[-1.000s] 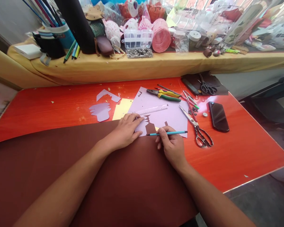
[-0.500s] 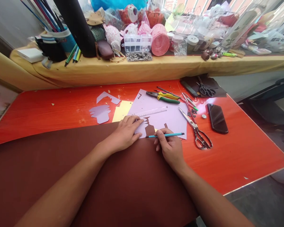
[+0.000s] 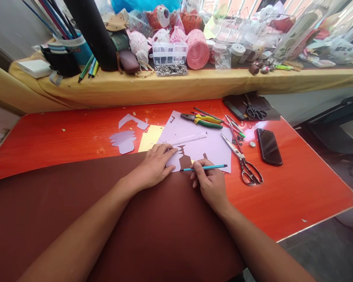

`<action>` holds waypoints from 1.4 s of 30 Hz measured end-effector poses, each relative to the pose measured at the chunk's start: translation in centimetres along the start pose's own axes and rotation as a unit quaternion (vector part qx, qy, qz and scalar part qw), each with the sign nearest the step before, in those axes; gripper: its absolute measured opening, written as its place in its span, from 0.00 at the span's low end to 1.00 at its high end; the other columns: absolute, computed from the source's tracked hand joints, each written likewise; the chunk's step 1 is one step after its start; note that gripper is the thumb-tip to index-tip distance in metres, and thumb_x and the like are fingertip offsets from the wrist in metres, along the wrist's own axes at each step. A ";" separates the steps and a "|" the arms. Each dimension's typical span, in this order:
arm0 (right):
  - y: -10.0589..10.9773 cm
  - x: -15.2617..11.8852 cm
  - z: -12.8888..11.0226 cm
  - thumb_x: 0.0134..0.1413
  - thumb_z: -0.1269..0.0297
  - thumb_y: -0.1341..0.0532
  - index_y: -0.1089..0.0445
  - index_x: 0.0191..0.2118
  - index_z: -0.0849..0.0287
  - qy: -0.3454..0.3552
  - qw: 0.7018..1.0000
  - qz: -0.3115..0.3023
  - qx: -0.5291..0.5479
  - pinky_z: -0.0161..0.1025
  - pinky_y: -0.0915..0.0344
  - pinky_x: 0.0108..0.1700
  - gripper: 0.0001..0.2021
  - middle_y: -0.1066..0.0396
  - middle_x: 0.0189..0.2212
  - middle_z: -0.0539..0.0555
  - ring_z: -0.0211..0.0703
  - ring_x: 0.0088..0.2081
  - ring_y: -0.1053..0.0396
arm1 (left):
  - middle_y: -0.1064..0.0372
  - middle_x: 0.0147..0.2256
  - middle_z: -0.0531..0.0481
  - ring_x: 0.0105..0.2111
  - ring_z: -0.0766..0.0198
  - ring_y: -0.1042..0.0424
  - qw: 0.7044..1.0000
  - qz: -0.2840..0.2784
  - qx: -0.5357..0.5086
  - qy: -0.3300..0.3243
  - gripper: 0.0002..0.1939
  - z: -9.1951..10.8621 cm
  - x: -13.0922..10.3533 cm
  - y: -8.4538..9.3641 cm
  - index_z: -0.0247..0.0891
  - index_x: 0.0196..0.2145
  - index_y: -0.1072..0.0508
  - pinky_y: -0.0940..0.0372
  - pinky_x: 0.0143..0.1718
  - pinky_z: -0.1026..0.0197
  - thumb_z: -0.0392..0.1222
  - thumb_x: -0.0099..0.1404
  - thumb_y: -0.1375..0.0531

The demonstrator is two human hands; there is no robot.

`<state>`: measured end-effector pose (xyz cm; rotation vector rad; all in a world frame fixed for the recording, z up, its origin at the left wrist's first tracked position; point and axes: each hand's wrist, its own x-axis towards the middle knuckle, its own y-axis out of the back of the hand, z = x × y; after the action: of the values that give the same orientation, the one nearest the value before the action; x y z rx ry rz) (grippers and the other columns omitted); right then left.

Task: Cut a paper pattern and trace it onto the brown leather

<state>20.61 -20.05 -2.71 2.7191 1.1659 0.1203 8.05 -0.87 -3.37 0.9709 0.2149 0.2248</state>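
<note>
A large brown sheet point(image 3: 164, 227), which looks like leather or leatherette, covers the near part of the table. My left hand point(image 3: 157, 164) lies on its far edge, fingers stretched out and pressing a small pale lilac paper template point(image 3: 174, 161) with a notched outline. Part of that template is hidden under the fingers. Pinched in my right hand point(image 3: 210, 182) is a slim blue pen point(image 3: 213, 167), held nearly level. Its dark tip points left and meets the template's lower right edge, beside the brown sheet's cut-out far edge.
Beyond the hands lie lilac paper point(image 3: 214, 145), a clear ruler point(image 3: 191, 138), pliers point(image 3: 202, 120) and yellow paper point(image 3: 151, 137). Large scissors point(image 3: 244, 162) and a phone point(image 3: 269, 147) are at right on the red table point(image 3: 308, 188). A crowded shelf point(image 3: 170, 82) runs along the back.
The whole view has shifted very slightly. Both hands, the pen and the template keep the same places relative to one another.
</note>
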 end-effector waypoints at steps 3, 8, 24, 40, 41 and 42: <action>0.0 0.0 0.0 0.73 0.47 0.37 0.26 0.35 0.55 0.000 1.000 0.008 0.007 0.34 0.37 0.23 0.19 0.27 0.22 0.46 0.35 0.17 0.32 | 0.40 0.69 0.43 0.70 0.45 0.45 1.000 -0.002 0.000 0.001 0.29 0.0 0.0 0.0 0.47 0.72 0.36 0.47 0.74 0.38 0.45 0.75 0.43; 0.0 0.0 0.1 0.72 0.45 0.37 0.26 0.35 0.55 -0.009 0.999 0.012 0.030 0.34 0.37 0.23 0.19 0.27 0.22 0.47 0.36 0.17 0.32 | 0.40 0.69 0.43 0.69 0.45 0.43 1.000 0.001 0.003 0.002 0.29 -0.1 0.0 0.0 0.47 0.72 0.36 0.45 0.73 0.37 0.45 0.75 0.42; 0.2 -0.7 0.9 0.76 0.50 0.38 0.25 0.37 0.53 0.057 0.997 -0.048 -0.006 0.37 0.35 0.26 0.16 0.27 0.26 0.47 0.38 0.21 0.30 | 0.40 0.68 0.42 0.69 0.45 0.43 1.000 0.013 0.006 -0.013 0.29 -0.3 0.0 -0.1 0.46 0.72 0.35 0.47 0.74 0.38 0.46 0.75 0.42; 0.1 -0.6 0.9 0.78 0.51 0.40 0.25 0.38 0.52 0.070 0.992 -0.107 -0.018 0.40 0.32 0.32 0.15 0.25 0.32 0.49 0.40 0.25 0.29 | 0.40 0.68 0.44 0.67 0.43 0.43 1.000 0.012 -0.003 -0.013 0.30 -0.1 -0.1 0.1 0.50 0.72 0.36 0.45 0.72 0.37 0.46 0.75 0.42; 0.1 -0.6 0.9 0.78 0.52 0.40 0.25 0.38 0.52 0.069 0.991 -0.109 -0.019 0.40 0.32 0.33 0.15 0.25 0.32 0.49 0.40 0.26 0.29 | 0.39 0.67 0.44 0.67 0.43 0.43 1.000 0.011 -0.003 -0.013 0.30 0.0 -0.2 0.1 0.49 0.72 0.36 0.45 0.73 0.37 0.46 0.75 0.42; 0.1 -0.6 0.9 0.78 0.52 0.40 0.25 0.38 0.52 0.068 0.991 -0.111 -0.020 0.40 0.32 0.33 0.15 0.25 0.32 0.49 0.40 0.26 0.28 | 0.39 0.67 0.44 0.67 0.43 0.43 1.000 0.011 -0.002 -0.013 0.30 0.0 -0.2 0.1 0.49 0.72 0.36 0.45 0.73 0.37 0.46 0.75 0.42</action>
<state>20.39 -20.66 -3.61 2.5597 1.4766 0.2984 7.89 -0.84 -3.31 0.9713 0.1804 0.2326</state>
